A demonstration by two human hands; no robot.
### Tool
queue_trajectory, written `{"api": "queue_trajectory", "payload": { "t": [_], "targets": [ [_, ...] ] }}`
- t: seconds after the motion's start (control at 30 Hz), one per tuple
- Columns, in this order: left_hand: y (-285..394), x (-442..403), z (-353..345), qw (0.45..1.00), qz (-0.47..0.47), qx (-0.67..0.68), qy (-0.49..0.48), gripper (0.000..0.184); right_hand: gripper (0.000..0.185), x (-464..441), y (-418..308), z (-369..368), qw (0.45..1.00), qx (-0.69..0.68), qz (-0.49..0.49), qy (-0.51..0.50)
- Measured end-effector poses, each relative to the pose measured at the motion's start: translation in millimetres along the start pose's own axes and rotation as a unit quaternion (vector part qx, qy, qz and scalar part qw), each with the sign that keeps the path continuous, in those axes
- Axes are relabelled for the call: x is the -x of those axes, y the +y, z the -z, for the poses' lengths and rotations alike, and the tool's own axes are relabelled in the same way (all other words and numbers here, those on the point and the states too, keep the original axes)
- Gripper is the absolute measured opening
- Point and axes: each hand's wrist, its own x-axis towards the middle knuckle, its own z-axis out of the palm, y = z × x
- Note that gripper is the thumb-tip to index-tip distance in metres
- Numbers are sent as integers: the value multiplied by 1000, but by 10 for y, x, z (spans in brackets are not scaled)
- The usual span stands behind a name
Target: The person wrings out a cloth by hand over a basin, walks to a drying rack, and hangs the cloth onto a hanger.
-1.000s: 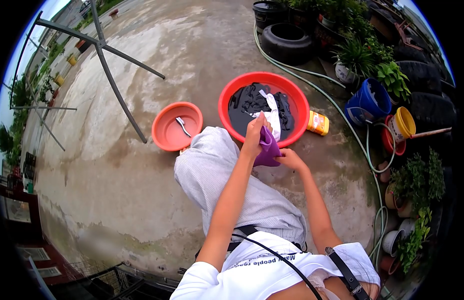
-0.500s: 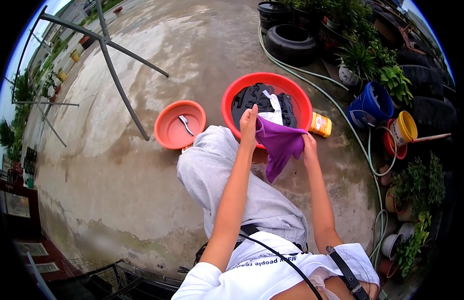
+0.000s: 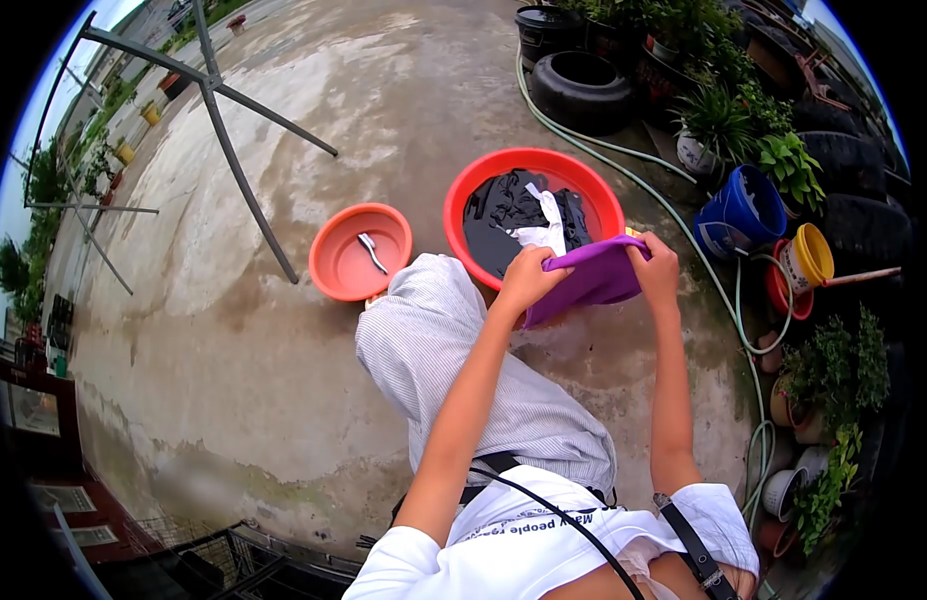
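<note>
A purple cloth (image 3: 595,278) is stretched between my two hands at the near edge of the large red basin (image 3: 595,180). My left hand (image 3: 528,278) is closed on the cloth's left upper corner, and my right hand (image 3: 656,268) grips its right upper corner. Dark clothes (image 3: 508,205) and a white cloth (image 3: 549,215) lie in dark water inside the basin. Just a sliver of a yellow container (image 3: 632,232) shows behind my right hand.
On the left, an orange basin (image 3: 333,265) holds a slim grey-and-white item (image 3: 372,252). A pale green hose (image 3: 673,210) runs along the right, beside a blue bucket (image 3: 728,225), a yellow bucket (image 3: 809,252) and potted plants. A metal frame (image 3: 223,130) stands at upper left.
Both hands have moved right, the left one also downward. The purple cloth, which hung in a loose point, is now spread wider between them. The yellow container has become mostly hidden.
</note>
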Motion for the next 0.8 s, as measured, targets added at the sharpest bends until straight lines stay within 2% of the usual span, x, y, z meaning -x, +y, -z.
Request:
{"api": "queue_trajectory", "payload": {
  "t": [0.17,0.23,0.4,0.43,0.53,0.63,0.73,0.8],
  "targets": [
    [-92,-105,42,987,-62,83,121,23,25,18,113,74,995,48,69,-58],
    [-107,-129,47,981,-89,73,159,22,27,4,-5,169,989,17,45,-141],
    [-53,-131,76,985,-2,99,139,26,26,-30,-26,250,964,-65,56,-253],
    [-48,-129,89,986,22,94,133,27,23,-32,78,212,964,-64,63,-250],
    [42,-87,131,989,35,72,124,28,19,-54,160,256,964,-12,-16,-265],
    [41,-91,93,986,-2,86,142,28,14,-17,270,194,970,9,-62,-236],
    [47,-81,104,983,13,128,129,27,13,36,362,134,978,-29,-73,-195],
    [-42,-89,25,982,-35,122,138,24,14,32,641,16,978,-125,1,-170]
  ]
}}
